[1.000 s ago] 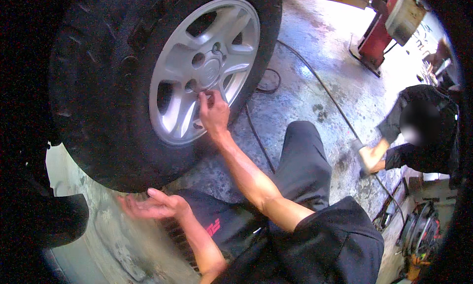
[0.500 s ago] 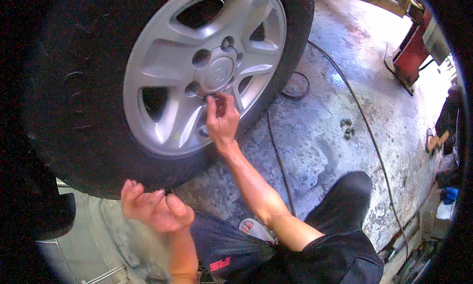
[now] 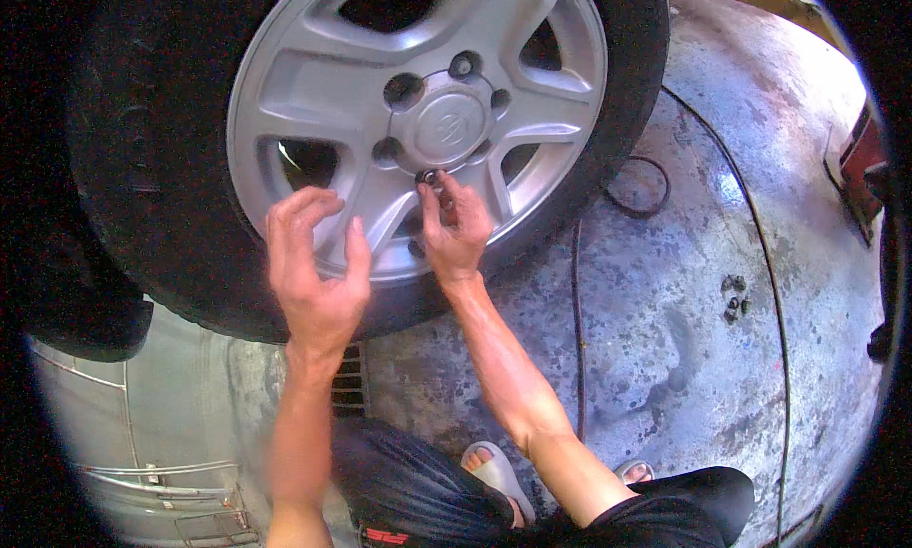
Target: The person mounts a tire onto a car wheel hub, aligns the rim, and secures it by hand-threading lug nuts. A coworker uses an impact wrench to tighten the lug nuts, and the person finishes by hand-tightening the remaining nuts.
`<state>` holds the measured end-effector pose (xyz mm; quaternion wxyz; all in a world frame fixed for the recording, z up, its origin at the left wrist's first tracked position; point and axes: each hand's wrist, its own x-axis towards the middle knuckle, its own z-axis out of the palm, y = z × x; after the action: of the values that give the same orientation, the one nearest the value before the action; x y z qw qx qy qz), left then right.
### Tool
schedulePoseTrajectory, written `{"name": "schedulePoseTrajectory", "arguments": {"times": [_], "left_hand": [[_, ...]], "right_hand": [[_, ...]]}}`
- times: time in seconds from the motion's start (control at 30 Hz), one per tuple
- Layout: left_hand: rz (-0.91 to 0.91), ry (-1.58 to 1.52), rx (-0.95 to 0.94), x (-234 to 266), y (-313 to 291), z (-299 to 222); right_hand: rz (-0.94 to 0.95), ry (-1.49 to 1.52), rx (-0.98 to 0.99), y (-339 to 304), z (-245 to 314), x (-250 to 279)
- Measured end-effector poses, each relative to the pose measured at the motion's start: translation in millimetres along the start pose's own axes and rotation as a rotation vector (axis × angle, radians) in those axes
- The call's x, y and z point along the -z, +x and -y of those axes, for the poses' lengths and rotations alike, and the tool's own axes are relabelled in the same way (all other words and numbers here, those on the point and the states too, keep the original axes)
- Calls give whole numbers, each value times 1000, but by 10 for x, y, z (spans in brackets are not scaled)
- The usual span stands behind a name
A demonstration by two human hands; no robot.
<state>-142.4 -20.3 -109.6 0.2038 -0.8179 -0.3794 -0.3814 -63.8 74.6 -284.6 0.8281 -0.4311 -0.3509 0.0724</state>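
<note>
A silver alloy wheel (image 3: 313, 102) with a black tire (image 3: 152, 216) stands in front of me. Around its round centre cap (image 3: 442, 128) is a ring of lug holes. My right hand (image 3: 459, 233) pinches a dark lug nut (image 3: 428, 177) between thumb and fingers at the lowest hole; how deep the nut sits is hidden by the fingertips. A nut or stud (image 3: 464, 66) shows inside the top hole. My left hand (image 3: 318, 273) hovers before the lower left spokes, holding nothing, thumb and fingers spread.
Several dark lug nuts (image 3: 733, 298) lie grouped on the stained concrete floor (image 3: 693, 377) to the right. A black hose (image 3: 750, 206) runs across the floor, with a looped part (image 3: 638, 189) near the tire. A floor grate (image 3: 349, 377) lies below the tire. A red stand (image 3: 860, 159) is at far right.
My left hand has risen from below the tire to the front of the wheel. My right hand stays at the lowest lug hole. The view has shifted, moving the floor items rightward.
</note>
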Motion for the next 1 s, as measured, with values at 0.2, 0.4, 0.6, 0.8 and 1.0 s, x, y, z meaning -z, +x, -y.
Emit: {"name": "schedulePoseTrajectory", "arguments": {"times": [0.2, 0.4, 0.6, 0.8, 1.0], "left_hand": [[1, 16, 98, -74, -25, -266], [-81, -76, 153, -381, -139, -250], [-136, -104, 218, -500, -98, -115], [-193, -191, 359, -413, -63, -45], [-116, -151, 318, -407, -112, -62]], "right_hand": [[29, 7, -55, 28, -29, -6], [-14, 45, -147, 25, -2, 4], [-40, 71, 33, 29, -65, -55], [-32, 67, -193, -35, -17, -63], [-29, 51, 31, -12, -31, -74]]}}
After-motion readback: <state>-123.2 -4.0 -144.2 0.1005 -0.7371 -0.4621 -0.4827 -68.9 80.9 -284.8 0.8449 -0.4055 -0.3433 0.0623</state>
